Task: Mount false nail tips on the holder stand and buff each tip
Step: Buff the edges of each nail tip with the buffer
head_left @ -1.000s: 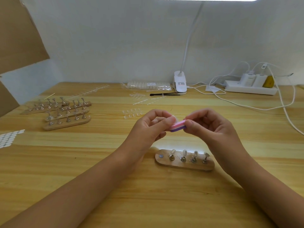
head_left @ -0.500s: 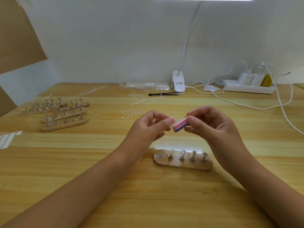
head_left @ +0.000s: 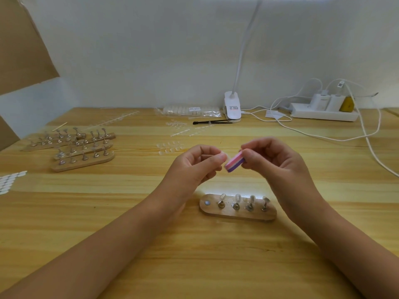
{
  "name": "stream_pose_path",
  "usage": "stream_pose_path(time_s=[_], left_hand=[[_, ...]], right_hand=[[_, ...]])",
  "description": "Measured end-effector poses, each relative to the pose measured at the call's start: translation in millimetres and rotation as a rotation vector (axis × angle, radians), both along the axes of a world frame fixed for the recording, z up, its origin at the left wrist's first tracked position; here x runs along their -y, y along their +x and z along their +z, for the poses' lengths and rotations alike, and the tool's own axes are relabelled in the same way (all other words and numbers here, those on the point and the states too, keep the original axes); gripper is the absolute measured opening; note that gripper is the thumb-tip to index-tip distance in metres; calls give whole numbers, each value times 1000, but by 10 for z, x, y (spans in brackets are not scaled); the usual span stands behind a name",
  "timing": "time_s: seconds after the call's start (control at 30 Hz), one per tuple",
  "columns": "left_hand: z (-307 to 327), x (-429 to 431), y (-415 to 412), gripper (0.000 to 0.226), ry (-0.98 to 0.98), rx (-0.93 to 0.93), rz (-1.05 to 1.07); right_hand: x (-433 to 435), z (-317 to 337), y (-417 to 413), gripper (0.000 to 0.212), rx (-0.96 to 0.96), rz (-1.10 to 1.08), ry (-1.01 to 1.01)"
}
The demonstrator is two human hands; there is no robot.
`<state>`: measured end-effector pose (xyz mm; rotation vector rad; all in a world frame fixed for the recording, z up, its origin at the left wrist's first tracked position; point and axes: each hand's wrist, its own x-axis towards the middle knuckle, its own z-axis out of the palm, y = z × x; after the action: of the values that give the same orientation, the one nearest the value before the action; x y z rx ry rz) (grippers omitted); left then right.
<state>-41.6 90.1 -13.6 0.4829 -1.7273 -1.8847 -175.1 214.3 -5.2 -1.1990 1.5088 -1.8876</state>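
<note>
Unmoved on the table [head_left: 103, 214], below both raised hands: holder stand [head_left: 237, 210]. Left hand [head_left: 194, 167] pinching, right hand [head_left: 278, 162] gripping. Buffer block [head_left: 235, 163] in the right now drawn just clear of nail tip [head_left: 224, 156] in the left, no longer touching.

this looks like a small nail-craft work desk in a plain room: a pale wooden table [head_left: 64, 212] pushed against a bare white wall [head_left: 151, 50] and lit by a clip-on lamp [head_left: 232, 106] on a flexible neck. wooden holder stands [head_left: 82, 161] with metal pegs lie grouped at the left, strips of clear nail tips [head_left: 170, 147] lie mid-table, and a bag [head_left: 192, 110] of more tips and a white power strip [head_left: 319, 115] with chargers sit along the back edge. brown cardboard [head_left: 19, 39] stands at the left side.
</note>
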Motion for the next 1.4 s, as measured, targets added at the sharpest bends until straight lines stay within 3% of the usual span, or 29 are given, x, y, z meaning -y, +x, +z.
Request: stream_pose_path(time_s=[0.13,0.7,1.0,1.17,1.4], left_hand=[[-24,15,-5,19,28,-41,-34],[-32,31,-13,18,62,-79,-32],[-5,12,7,12,52,-95,-53],[5,10,11,9,70,-104,-48],[29,6,24,9,81,-136,-51]], right_hand=[[-2,-9,30,26,-45,27,20],[7,-17,-35,24,21,2,31],[12,-22,-29,20,82,99,22],[7,-9,-32,27,102,55,12],[-7,15,-16,34,43,173,68]])
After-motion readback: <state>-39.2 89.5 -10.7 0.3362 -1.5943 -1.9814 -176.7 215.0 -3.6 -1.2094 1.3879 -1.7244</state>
